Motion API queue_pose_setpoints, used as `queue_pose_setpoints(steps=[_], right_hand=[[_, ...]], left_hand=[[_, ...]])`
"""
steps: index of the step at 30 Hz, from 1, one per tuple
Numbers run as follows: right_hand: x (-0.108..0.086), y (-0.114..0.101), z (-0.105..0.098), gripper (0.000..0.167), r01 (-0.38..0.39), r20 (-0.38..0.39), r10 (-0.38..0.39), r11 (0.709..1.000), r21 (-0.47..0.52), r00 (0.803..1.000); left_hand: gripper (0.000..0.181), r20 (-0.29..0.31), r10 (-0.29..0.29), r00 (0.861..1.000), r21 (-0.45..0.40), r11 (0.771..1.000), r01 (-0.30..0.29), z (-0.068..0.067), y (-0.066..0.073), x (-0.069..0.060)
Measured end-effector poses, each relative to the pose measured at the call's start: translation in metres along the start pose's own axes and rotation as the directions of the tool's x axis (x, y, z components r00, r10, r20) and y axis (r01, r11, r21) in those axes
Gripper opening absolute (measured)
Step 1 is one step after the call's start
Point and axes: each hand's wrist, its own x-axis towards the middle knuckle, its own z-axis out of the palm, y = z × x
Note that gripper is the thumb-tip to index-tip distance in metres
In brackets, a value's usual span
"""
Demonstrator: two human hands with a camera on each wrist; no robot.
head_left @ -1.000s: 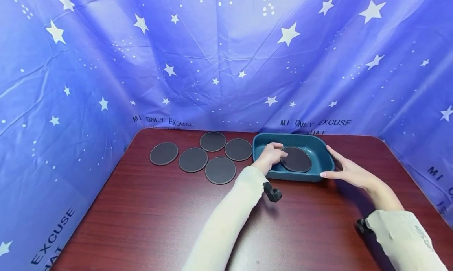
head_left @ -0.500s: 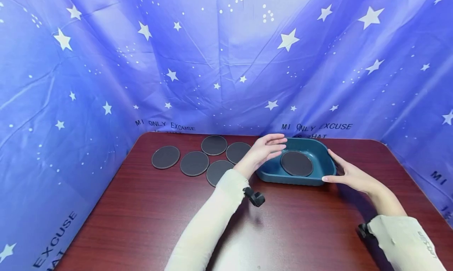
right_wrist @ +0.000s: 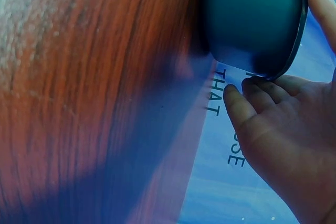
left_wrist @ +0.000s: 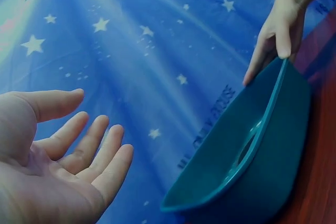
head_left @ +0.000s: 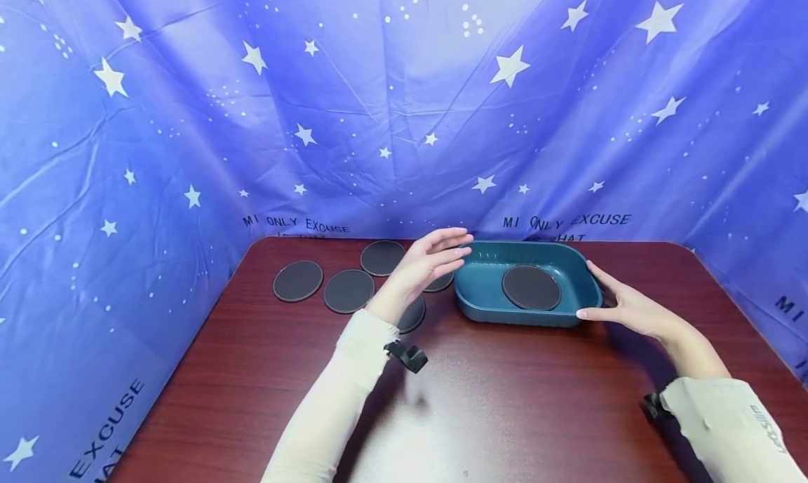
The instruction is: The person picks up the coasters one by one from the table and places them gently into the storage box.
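Observation:
A teal plastic tub [head_left: 524, 317] stands at the back right of the table, with one round black coaster [head_left: 532, 287] lying flat inside. My right hand [head_left: 631, 311] holds the tub's right end, thumb at the near corner and fingers along the far side; the right wrist view shows this hand [right_wrist: 286, 116] against the tub's end. To the left of the tub, my left hand [head_left: 419, 269] hovers over other coasters with nothing in it. Its fingers are spread and slightly bent in the left wrist view. Two coasters, a front one [head_left: 412, 317] and a back one [head_left: 440, 282], are partly hidden by it.
More black coasters lie to the left: a far-left one [head_left: 298, 281], a middle one [head_left: 349, 291] and a back one [head_left: 380, 258]. The reddish-brown wooden table [head_left: 492, 413] meets a blue star-print curtain [head_left: 391, 104] at its back and sides.
My left hand has let go of the coaster in the tub, lifted out and moved left over the other coasters. My right hand has stayed on the tub's right end.

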Motion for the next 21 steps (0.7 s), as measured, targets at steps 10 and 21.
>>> queue_pose_setpoints(steps=[10, 21], right_hand=[[-0.001, 0.002, -0.004, 0.104, -0.015, 0.015, 0.015, 1.0, -0.006, 1.0], [0.001, 0.003, -0.004, 0.105, 0.006, 0.015, -0.006, 1.0, -0.004, 1.0]], left_hand=[[0.047, -0.12, 0.044, 0.992, 0.054, 0.998, -0.038, -0.045, 0.017, -0.029], [0.049, -0.306, 0.07, 0.95, 0.083, 0.995, -0.046, -0.111, 0.024, -0.068]])
